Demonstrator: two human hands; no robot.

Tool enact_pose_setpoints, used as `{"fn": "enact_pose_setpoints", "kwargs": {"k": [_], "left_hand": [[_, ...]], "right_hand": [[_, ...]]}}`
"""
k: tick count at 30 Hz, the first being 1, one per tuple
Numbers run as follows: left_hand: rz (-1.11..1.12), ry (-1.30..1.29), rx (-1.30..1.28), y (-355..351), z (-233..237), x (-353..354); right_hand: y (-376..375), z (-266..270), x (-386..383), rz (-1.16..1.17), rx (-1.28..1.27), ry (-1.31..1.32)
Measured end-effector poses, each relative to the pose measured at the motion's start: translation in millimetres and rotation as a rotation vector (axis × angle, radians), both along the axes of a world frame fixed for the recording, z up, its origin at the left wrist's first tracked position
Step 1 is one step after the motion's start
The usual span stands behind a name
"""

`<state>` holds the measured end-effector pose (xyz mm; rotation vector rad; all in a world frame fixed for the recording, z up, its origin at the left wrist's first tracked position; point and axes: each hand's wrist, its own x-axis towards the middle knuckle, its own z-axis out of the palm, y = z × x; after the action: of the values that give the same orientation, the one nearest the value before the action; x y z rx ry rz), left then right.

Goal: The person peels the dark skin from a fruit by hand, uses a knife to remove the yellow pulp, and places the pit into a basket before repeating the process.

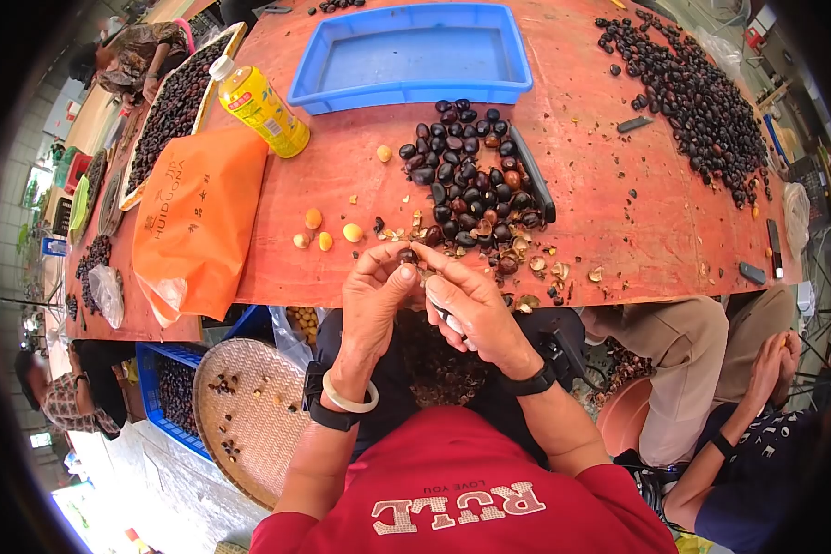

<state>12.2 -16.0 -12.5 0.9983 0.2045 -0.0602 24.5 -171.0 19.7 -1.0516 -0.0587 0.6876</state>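
Observation:
At the table's near edge, my left hand [376, 291] pinches a glossy dark brown nut [407, 256] between thumb and fingertips. My right hand [480, 309] is closed around a small tool with a white and dark handle [450, 320], probably a knife; its blade is hard to make out. The right fingertips meet the left ones at the nut. Just beyond both hands lies a pile of dark nuts [471, 185], with bits of pale shell [537, 264] along its near side. Several peeled yellow nuts [352, 233] rest to the left.
A blue plastic tray [415, 92] stands behind the pile. On the left are an orange bag [203, 217] and a yellow drink bottle [266, 111]. More nuts [702, 111] spread at far right. A woven round tray [249, 406] sits below left. A co-worker's hands [774, 365] are at right.

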Motion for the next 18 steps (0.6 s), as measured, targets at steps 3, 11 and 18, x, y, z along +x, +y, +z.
{"fn": "enact_pose_setpoints", "kwargs": {"k": [3, 11, 18], "left_hand": [[0.018, 0.017, 0.006, -2.5, 1.3, 1.4], [-0.022, 0.012, 0.077, -0.5, 2.7, 0.4], [-0.038, 0.019, 0.099, -2.0, 6.3, -0.6]], "right_hand": [[0.4, -0.7, 0.7, -0.006, -0.020, -0.013], [0.7, 0.0, 0.2, -0.004, -0.034, -0.023], [0.6, -1.9, -0.4, -0.011, -0.072, -0.054]]}}
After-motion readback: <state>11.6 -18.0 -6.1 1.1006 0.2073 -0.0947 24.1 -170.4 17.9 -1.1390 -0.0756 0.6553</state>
